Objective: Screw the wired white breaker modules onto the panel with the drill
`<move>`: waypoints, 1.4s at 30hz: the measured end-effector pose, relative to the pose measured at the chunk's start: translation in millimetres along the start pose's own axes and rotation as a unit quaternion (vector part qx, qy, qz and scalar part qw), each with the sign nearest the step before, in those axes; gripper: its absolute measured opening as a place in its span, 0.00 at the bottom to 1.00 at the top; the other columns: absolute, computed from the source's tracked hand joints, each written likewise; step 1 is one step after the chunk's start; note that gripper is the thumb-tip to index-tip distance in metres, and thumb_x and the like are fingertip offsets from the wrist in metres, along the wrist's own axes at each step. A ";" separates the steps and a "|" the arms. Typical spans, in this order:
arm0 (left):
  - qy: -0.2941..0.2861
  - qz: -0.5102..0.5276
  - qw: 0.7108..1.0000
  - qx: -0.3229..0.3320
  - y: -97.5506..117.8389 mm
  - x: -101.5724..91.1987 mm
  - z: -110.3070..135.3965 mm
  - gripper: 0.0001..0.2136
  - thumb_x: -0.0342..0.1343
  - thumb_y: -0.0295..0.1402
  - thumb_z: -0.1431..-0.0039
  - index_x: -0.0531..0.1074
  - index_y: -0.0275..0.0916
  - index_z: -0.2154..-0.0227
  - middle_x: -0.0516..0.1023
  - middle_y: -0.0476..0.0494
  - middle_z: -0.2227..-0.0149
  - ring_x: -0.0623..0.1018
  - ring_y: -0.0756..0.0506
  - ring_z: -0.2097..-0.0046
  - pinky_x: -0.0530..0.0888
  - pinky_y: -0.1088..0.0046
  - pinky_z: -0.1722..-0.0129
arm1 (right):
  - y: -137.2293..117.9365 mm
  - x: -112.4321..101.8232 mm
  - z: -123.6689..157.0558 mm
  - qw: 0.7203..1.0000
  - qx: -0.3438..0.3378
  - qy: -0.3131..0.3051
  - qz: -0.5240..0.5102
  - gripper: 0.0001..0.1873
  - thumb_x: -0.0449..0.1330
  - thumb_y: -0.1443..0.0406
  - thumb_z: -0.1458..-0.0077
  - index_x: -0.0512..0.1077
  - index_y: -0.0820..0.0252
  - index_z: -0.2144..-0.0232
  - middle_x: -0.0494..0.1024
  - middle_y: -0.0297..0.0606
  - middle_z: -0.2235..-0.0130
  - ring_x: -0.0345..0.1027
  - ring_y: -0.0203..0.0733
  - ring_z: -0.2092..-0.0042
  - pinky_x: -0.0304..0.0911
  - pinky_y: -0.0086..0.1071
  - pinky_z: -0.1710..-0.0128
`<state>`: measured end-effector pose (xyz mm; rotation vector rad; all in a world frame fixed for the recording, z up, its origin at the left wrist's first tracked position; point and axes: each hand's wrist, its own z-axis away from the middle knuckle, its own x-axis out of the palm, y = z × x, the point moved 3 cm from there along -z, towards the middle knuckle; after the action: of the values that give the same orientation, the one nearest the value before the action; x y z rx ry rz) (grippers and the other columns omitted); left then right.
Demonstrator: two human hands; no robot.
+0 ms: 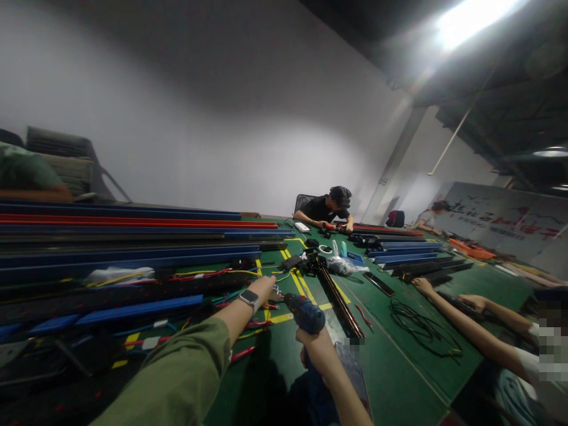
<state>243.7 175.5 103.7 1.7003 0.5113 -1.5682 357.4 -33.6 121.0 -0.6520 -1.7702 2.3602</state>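
Observation:
My right hand (pixel 318 348) is wrapped round the grip of a blue and black cordless drill (pixel 307 313). The drill's nose points forward and left, towards the fingertips of my left hand (pixel 265 287). Those fingers are pressed together, close to a small pale metallic piece (pixel 277 290) at the tip of the drill; it is too small to name. A smartwatch (pixel 249 299) is on my left wrist. Red wires (pixel 243 354) and yellow and green ones lie below that hand on the green table (pixel 390 355). To the right of the drill lies a long dark shiny rail (pixel 339 299).
Long blue and orange profiles (pixel 133 223) fill the left side. Behind the rail sits a clear plastic bag (pixel 348 265); a phone (pixel 378 284) and a coiled black cable (pixel 421 325) lie rightward. A co-worker (pixel 326 210) sits opposite; another person's arms (pixel 474 331) reach in from the right.

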 end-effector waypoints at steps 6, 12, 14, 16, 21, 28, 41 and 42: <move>0.001 0.001 1.000 -0.007 2.5 -1.2 1.8 0.13 0.53 0.24 0.39 0.68 0.33 0.51 0.78 0.29 0.54 0.79 0.39 0.50 0.72 0.68 0.54 | -5.0 -0.8 2.6 1.000 -0.015 -0.006 -0.001 0.15 0.55 0.66 0.60 0.66 0.58 0.64 0.61 0.20 0.87 0.58 0.36 0.87 0.52 0.27 0.86; -0.005 0.004 1.000 -0.009 4.8 -6.6 4.4 0.12 0.50 0.24 0.36 0.68 0.34 0.51 0.78 0.29 0.54 0.79 0.39 0.50 0.72 0.68 0.54 | -8.2 -0.6 5.3 1.000 0.004 -0.015 0.014 0.08 0.54 0.67 0.58 0.66 0.57 0.70 0.60 0.21 0.88 0.58 0.34 0.87 0.54 0.26 0.84; -0.006 0.003 1.000 -0.009 4.7 -7.1 4.3 0.12 0.51 0.23 0.37 0.68 0.34 0.51 0.78 0.29 0.53 0.79 0.39 0.50 0.73 0.68 0.54 | -8.7 -0.3 6.5 1.000 0.009 -0.012 0.019 0.07 0.54 0.67 0.58 0.66 0.57 0.70 0.61 0.21 0.88 0.57 0.34 0.87 0.53 0.26 0.84; -0.007 0.002 1.000 -0.007 4.3 -6.2 3.3 0.13 0.52 0.23 0.38 0.68 0.34 0.51 0.78 0.30 0.53 0.79 0.39 0.50 0.73 0.68 0.55 | -9.0 0.1 7.4 1.000 0.011 -0.009 0.019 0.08 0.54 0.66 0.57 0.66 0.57 0.70 0.61 0.21 0.88 0.57 0.34 0.87 0.53 0.26 0.84; -0.002 0.007 1.000 -0.011 1.4 -2.5 -0.3 0.12 0.51 0.25 0.37 0.69 0.34 0.51 0.78 0.30 0.54 0.79 0.39 0.50 0.73 0.67 0.53 | -10.2 1.2 7.6 1.000 0.000 -0.015 0.016 0.09 0.54 0.67 0.58 0.67 0.57 0.70 0.61 0.21 0.88 0.57 0.33 0.87 0.53 0.26 0.83; -0.005 0.009 1.000 -0.012 2.1 -4.9 1.6 0.11 0.51 0.26 0.36 0.69 0.34 0.52 0.78 0.30 0.54 0.79 0.39 0.51 0.73 0.68 0.56 | -7.9 2.0 4.4 1.000 0.022 -0.005 0.021 0.10 0.54 0.67 0.58 0.67 0.57 0.68 0.62 0.21 0.88 0.58 0.34 0.87 0.54 0.26 0.84; 0.004 0.012 1.000 -0.007 -0.5 -0.3 -1.3 0.12 0.53 0.25 0.37 0.68 0.34 0.51 0.78 0.30 0.54 0.79 0.38 0.51 0.73 0.67 0.55 | -3.7 1.6 2.9 1.000 0.003 0.000 0.023 0.10 0.54 0.67 0.57 0.68 0.58 0.68 0.62 0.20 0.88 0.58 0.34 0.87 0.55 0.27 0.83; 0.006 0.013 1.000 -0.007 -0.5 0.1 -1.7 0.12 0.53 0.25 0.37 0.69 0.34 0.51 0.78 0.30 0.55 0.79 0.38 0.51 0.73 0.67 0.55 | -4.2 1.8 3.3 1.000 0.000 -0.002 0.024 0.10 0.54 0.67 0.57 0.68 0.58 0.67 0.62 0.20 0.88 0.58 0.34 0.87 0.55 0.27 0.83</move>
<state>244.4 177.1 103.4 1.6999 0.5036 -1.5348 353.8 -34.6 125.2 -0.6973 -1.7757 2.3938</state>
